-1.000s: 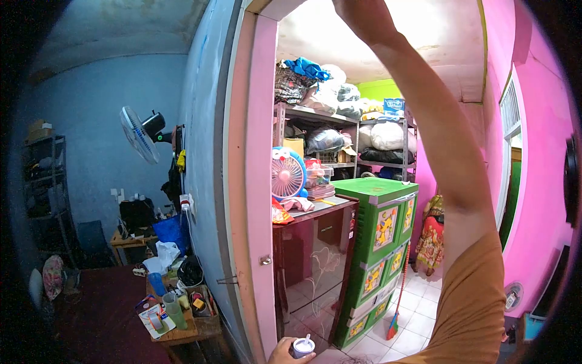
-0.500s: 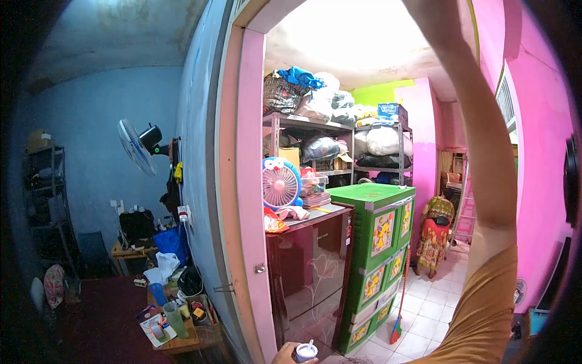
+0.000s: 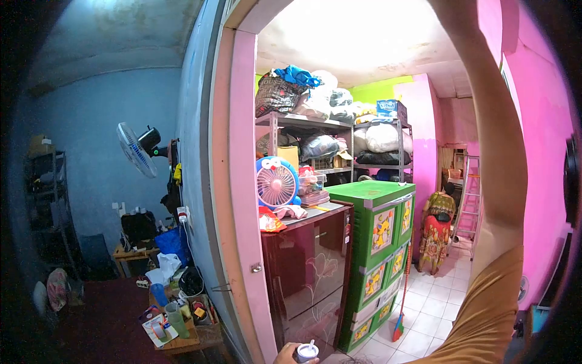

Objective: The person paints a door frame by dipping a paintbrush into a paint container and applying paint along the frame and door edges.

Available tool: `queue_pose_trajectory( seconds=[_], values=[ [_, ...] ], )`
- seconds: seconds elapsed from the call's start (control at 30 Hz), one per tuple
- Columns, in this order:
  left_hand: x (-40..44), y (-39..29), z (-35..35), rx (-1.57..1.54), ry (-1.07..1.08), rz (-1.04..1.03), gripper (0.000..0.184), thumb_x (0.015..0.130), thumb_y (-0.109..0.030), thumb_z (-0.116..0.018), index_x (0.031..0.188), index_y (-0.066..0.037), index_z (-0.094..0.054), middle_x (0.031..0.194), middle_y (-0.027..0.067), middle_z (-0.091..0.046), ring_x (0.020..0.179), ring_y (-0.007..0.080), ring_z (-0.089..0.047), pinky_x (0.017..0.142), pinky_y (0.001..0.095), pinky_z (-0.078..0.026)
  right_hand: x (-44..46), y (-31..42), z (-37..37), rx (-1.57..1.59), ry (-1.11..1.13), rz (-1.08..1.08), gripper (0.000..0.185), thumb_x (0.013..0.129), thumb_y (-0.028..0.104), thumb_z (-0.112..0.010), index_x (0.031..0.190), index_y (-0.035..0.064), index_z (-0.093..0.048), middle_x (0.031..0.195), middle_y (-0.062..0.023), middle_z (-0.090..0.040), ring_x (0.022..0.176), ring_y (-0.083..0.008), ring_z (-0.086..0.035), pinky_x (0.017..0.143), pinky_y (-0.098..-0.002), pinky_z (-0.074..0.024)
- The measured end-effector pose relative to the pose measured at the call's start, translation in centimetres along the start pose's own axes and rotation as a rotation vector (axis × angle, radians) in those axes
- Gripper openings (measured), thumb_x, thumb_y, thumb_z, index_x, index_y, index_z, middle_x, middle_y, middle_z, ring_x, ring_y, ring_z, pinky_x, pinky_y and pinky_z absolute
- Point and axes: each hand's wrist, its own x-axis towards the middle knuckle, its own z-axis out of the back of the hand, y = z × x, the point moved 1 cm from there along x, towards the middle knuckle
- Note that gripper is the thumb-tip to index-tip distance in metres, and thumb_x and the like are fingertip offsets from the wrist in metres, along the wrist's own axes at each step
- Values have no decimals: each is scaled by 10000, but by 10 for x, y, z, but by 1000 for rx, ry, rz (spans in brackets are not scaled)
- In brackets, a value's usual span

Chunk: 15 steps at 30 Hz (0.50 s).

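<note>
Blue wall (image 3: 203, 182) to the left and pink wall (image 3: 551, 158) to the right flank a pink doorframe (image 3: 245, 182), which divides the two rooms. At the lower edge, the left hand (image 3: 286, 354) has its fingers curled around a small cup (image 3: 307, 354), from which a white handle (image 3: 311, 344) projects; the cup is in front of a maroon refrigerator (image 3: 303, 285). The right arm (image 3: 500, 145), sleeved in brown, rises across the right side and obscures part of the pink wall; its hand lies beyond the upper border, so the state of its fingers cannot be told. Upon the refrigerator stands a blue fan (image 3: 277, 182). Beside it, a green drawer cabinet (image 3: 370, 255) narrows the passage, with a red broom (image 3: 398, 327) upright near its side. Behind are metal shelves (image 3: 330, 124) loaded with bags, and farther back a bent person (image 3: 436, 233) beside a ladder (image 3: 468, 200). At lower left, a surface (image 3: 182, 344) bears a green tumbler (image 3: 176, 320).
</note>
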Motion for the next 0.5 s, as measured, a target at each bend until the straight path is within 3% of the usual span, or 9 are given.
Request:
queue_pose_trajectory(
  seconds=[0.07, 0.13, 0.2, 0.27, 0.4, 0.47, 0.5],
  values=[
    [0, -4, 0, -6, -1, -13, 599, 729, -412, -941, 1109, -45, -660, 1085, 126, -665, 1067, 246, -638, 934, 383, -501, -2, 6, 8, -12, -8, -20, 101, 910, 23, -687, 1002, -10, -659, 980, -209, -666, 912, -414, -670, 789, -464, -540],
    [-1, -9, -2, -16, 2, -1, 601, 726, -406, -942, 1115, -46, -660, 1090, 125, -664, 1071, 244, -636, 937, 384, -500, -13, 15, 3, 138, 101, -91, 88, 906, 19, -693, 986, -6, -666, 997, -196, -666, 920, -405, -673, 787, -462, -538],
    [-1, -8, -3, -26, 5, 6, 604, 722, -400, -944, 1121, -48, -659, 1095, 123, -663, 1074, 241, -634, 940, 384, -499, -32, 19, -22, 95, 251, -137, 97, 944, 79, -662, 999, 0, -669, 1014, -192, -651, 929, -389, -673, 805, -456, -558],
    [2, 0, -7, -6, 6, -39, 588, 726, -359, -941, 1138, -49, -657, 1107, 130, -661, 1085, 254, -636, 949, 389, -499, -55, 26, -44, 94, 257, -85, 117, 968, 107, -637, 1006, 3, -677, 1018, -191, -645, 929, -387, -671, 824, -453, -563],
    [8, 39, -18, -23, -7, -97, 560, 733, -312, -935, 1144, -50, -660, 1112, 136, -660, 1091, 268, -639, 956, 391, -500, -73, 71, -53, 327, 419, -181, 138, 980, 112, -618, 1017, 3, -694, 1012, -173, -644, 908, -370, -644, 819, -445, -548],
    [6, 34, -19, -21, -39, -132, 527, 739, -276, -927, 1137, -48, -667, 1110, 135, -660, 1084, 280, -646, 949, 392, -507, -95, 80, -74, 208, 430, -48, 146, 970, 112, -628, 1052, 13, -697, 1017, -150, -646, 961, -329, -621, 839, -413, -544],
    [4, 33, -18, -23, -45, -124, 527, 739, -276, -927, 1137, -48, -667, 1110, 135, -660, 1084, 280, -646, 949, 392, -507, -102, 90, -83, -160, 537, 104, 163, 971, 118, -614, 1083, 30, -693, 1025, -125, -648, 1006, -286, -591, 872, -379, -532]
  ],
)
